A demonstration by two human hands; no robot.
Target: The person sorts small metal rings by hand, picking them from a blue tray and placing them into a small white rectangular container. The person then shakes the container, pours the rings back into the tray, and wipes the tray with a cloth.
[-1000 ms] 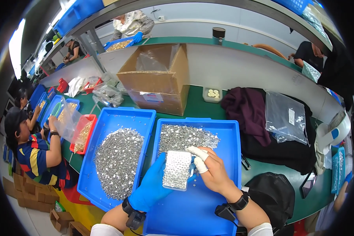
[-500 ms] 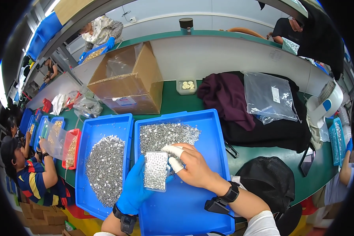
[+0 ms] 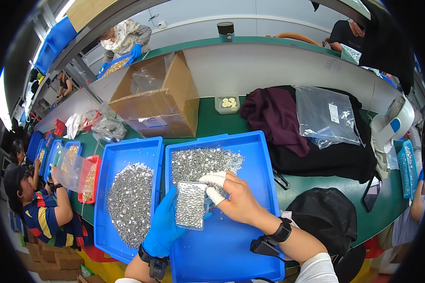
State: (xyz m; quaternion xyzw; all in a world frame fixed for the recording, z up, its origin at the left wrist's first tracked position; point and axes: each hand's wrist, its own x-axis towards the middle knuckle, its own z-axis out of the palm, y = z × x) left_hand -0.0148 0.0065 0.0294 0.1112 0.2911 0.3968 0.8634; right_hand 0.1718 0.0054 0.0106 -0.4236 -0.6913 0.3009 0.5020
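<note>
In a blue glove, my left hand (image 3: 162, 232) grips a clear, flat rectangular plate (image 3: 190, 206) filled with rows of small silver metal pieces. My right hand (image 3: 237, 198), with white finger cots on thumb and forefinger, is bent at the plate's right edge; what lies between its fingertips is too small to make out. Both hands are over the right blue tray (image 3: 212, 257). At that tray's far end lies a heap of small silver metal pieces (image 3: 198, 162). The left blue tray (image 3: 100, 203) holds a larger pile of similar silver pieces (image 3: 132, 203).
Behind the trays stand an open cardboard box (image 3: 165, 113) and a small container of round pieces (image 3: 227, 104). Dark clothing (image 3: 281, 125) and a clear plastic bag (image 3: 326, 115) lie at the right, near a black mesh bag (image 3: 323, 217). A co-worker (image 3: 42, 207) sits at the left.
The whole view has shifted slightly, so everything sits a little further right. The plate tips a little in my left hand; my right hand stays at its edge.
</note>
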